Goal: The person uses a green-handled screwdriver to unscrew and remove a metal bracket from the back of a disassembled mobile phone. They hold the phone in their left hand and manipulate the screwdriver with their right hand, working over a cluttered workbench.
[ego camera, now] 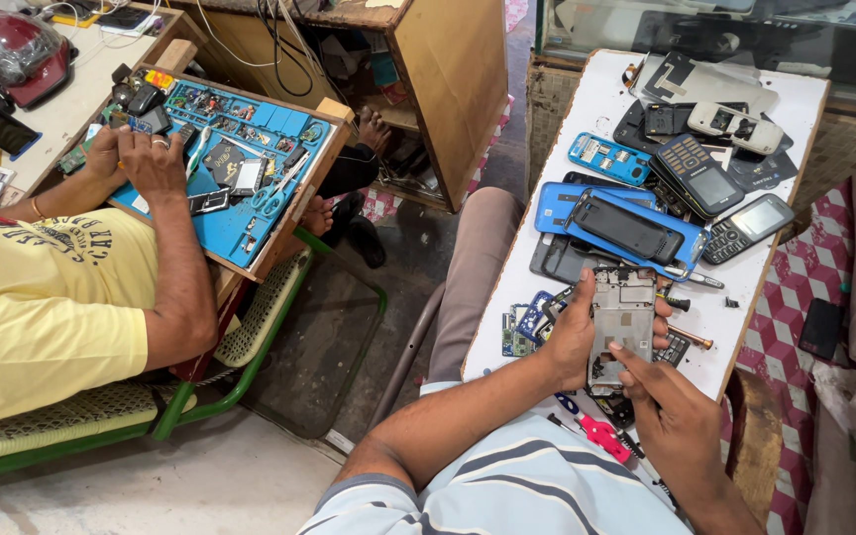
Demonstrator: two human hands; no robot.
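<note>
A white board [606, 99] lies across the person's lap and runs away from both hands, crowded with phone parts. Off to the left hand's far side, well apart, a co-worker in a yellow shirt [32, 317] bends over a blue repair mat [240, 223] on a wooden tray, that person's own hand [151, 159] resting among small tools.

Beyond the left hand, further up the board, lies a blue phone back cover [557, 210] with a black handset shell [626, 228] on top of it; past those sit a dark keypad phone [695, 173] and, to the right hand's outer side, a slim bar phone [748, 228].

The left hand [572, 342] is closed around an opened phone chassis [623, 322], thumb on its near edge and fingers wrapped behind its far edge. The chassis stands with its long axis pointing away from the person, its bare inner face turned up. The right hand [671, 416] sits just below and to the right of it, nearer the body, loosely curled with the forefinger stretched out to touch the chassis's lower right corner; whether it pinches any small part I cannot tell. So the chassis lies up and slightly left of the right hand, touching its fingertip.

Just beneath the right hand, by the board's near edge, rests a pink-handled screwdriver [601, 433].
</note>
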